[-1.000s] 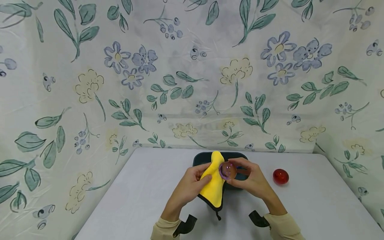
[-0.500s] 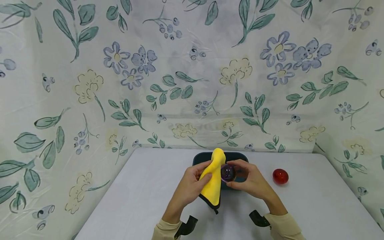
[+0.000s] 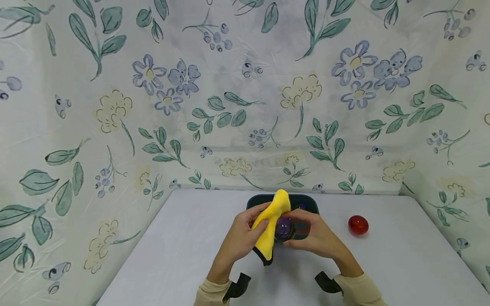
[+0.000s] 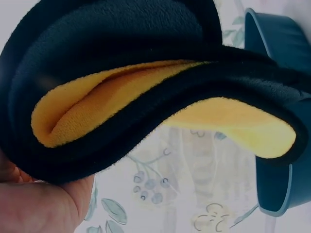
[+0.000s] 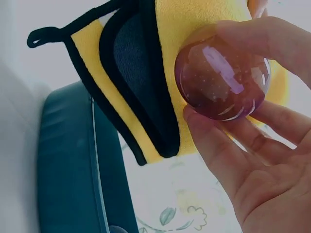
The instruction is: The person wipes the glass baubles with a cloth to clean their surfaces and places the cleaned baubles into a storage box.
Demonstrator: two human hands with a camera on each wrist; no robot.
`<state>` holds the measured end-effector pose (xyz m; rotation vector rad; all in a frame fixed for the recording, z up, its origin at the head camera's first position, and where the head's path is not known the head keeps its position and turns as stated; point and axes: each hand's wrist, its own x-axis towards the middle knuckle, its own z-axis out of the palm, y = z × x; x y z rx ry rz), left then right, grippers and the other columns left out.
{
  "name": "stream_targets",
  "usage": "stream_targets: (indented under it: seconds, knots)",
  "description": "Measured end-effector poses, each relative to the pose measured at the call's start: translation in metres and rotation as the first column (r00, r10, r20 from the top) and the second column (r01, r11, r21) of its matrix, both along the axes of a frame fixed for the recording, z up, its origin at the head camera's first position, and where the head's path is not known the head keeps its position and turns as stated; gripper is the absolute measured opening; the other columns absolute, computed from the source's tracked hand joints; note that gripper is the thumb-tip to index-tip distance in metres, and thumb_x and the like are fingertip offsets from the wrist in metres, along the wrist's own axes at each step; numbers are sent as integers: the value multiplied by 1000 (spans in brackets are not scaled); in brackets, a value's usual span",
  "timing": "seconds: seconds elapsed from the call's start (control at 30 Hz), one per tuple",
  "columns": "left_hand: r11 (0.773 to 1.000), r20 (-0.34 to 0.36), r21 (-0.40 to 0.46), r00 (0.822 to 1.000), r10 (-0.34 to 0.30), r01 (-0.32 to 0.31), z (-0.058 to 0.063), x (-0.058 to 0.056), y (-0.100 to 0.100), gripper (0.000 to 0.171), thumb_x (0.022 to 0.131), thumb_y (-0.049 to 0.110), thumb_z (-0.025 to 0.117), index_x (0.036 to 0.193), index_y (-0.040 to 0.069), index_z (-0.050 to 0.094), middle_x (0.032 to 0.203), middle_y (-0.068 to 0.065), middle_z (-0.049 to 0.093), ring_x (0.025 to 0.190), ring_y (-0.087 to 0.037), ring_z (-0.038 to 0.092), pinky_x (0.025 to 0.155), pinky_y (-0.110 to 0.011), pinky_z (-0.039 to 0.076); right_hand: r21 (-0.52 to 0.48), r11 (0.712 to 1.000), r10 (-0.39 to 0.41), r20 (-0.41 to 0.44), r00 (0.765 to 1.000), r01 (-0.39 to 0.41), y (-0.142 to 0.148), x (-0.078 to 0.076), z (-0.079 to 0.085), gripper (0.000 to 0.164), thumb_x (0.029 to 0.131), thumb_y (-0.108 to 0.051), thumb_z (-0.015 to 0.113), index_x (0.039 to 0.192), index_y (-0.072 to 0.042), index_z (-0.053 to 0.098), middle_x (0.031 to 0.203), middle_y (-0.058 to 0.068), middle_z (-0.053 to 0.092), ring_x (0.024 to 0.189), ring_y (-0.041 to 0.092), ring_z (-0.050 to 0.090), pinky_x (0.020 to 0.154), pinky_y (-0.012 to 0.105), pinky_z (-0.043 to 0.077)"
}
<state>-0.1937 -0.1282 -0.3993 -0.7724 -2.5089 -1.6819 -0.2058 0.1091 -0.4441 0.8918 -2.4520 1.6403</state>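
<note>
A: What does the left hand (image 3: pixel 245 233) have?

B: It has a yellow cloth (image 3: pixel 268 227). The thumb presses on the front, and the cloth hides most of the other fingers. The hand is closed enough to pinch it tight.

A: Is the cloth yellow all over?

B: No. The left wrist view shows a dark side too, with a fuzzy black edge (image 4: pixel 131 138). The cloth is all folded and bendy. In the right wrist view, a little black loop (image 5: pixel 44 36) sticks out from one corner.

A: And the right hand (image 3: pixel 317 233)?

B: It holds a shiny purple ball (image 3: pixel 284 228). The thumb and fingertips bend around the ball, so they are only as far apart as the ball is wide. You can see light through it.

A: Where is the ball?

B: Up between the two hands, right by the cloth. I can't tell if they touch.

A: What's behind the hands?

B: A dark green-blue box (image 3: pixel 264 197) on the white table (image 3: pixel 172 255). Something small and blue (image 3: pixel 301 207) is inside it, but it's too tiny to name.

A: Anything else?

B: A red ball (image 3: pixel 358 225) sits on the table, to the right of the box, well apart from it.
</note>
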Motion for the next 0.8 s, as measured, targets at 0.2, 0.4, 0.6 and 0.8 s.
stream_targets:
  seconds: [0.2, 0.4, 0.6, 0.8]
  knots:
    - [1000, 11, -13, 1000, -21, 22, -2, -4, -3, 44, 104, 13, 58, 147, 3, 55, 126, -21, 68, 87, -20, 65, 80, -22, 60, -11, 1000, 19, -8, 1000, -19, -2, 3, 2, 55, 83, -18, 86, 134, -12, 66, 131, 12, 65, 117, 32, 64, 91, 37, 63]
    - [999, 19, -37, 999, -34, 35, -5, -7, -7, 43, 105, 14, 57, 146, 2, 55, 127, -21, 67, 87, -19, 64, 80, -20, 59, -27, 999, 36, -23, 999, -36, -4, 5, 2, 56, 83, -17, 86, 135, -10, 66, 133, 14, 64, 116, 32, 66, 89, 37, 64]
    - [998, 56, -36, 997, -53, 56, -6, -9, -10, 44, 105, 15, 57, 146, 1, 55, 124, -21, 67, 84, -18, 64, 78, -20, 59, -58, 998, 35, -40, 999, -37, -6, 5, 2, 56, 84, -18, 86, 135, -11, 66, 133, 15, 65, 113, 28, 69, 87, 36, 64]
    - [996, 91, -30, 993, -76, 79, -6, -12, -12, 45, 105, 14, 56, 147, 0, 53, 120, -22, 67, 81, -18, 65, 75, -21, 59, -98, 995, 18, -76, 997, -26, -7, 6, 1, 56, 83, -15, 86, 136, -10, 66, 135, 16, 65, 112, 24, 71, 87, 36, 64]
